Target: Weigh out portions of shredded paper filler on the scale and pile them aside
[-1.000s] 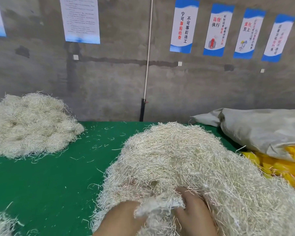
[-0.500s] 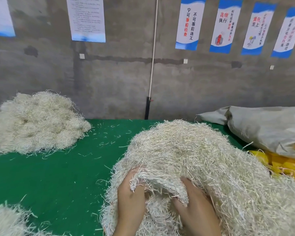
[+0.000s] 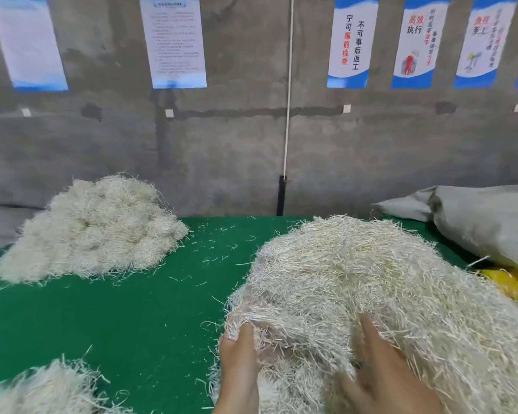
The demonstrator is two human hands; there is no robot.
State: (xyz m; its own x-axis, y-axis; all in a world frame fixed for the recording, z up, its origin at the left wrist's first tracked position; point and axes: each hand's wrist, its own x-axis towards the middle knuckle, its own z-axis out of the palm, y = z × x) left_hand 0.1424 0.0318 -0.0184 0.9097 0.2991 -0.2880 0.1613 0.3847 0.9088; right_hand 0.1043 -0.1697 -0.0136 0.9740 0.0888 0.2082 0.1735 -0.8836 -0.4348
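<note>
Worktop (image 3: 126, 318): green cover that carries all the paper.
Left grip (image 3: 240, 363): back of hand up, fingers pushed in under the near-left edge of the shredded paper heap (image 3: 356, 279). A raised tuft covers the fingers, so I cannot tell whether they are curled round it.
Right grip (image 3: 383, 372): laid flat on the heap's near slope, just right of left grip. Fingers (image 3: 368, 327) are straight and spread, pressing on the shreds and holding nothing. Slightly blurred.
Heap: off-white shredded paper filler, the biggest mass in view. It rises directly ahead of both grips and spreads to their right. Both grips touch it.
Near pile (image 3: 42, 392): smaller clump of the same filler, well left of left grip, cut by the bottom edge. Apart from the heap, with green between them.
Stray shreds (image 3: 216, 255): loose strands on the green, ahead and left of left grip.
Far pile (image 3: 93, 228): rounded mound of filler, far ahead-left of left grip, near the wall and well apart from the heap.
Grey sack (image 3: 491, 222): lies on its side, ahead-right of right grip, beyond the heap.
Yellow material (image 3: 509, 285): below the sack, right of the heap. Cannot tell what it is.
Wall (image 3: 237, 150): bare grey concrete behind the worktop.
White cord (image 3: 288, 85): runs vertically down the wall, straight ahead of the grips.
Posters (image 3: 352, 40): blue-and-white sheets in a row along the top of the wall.
</note>
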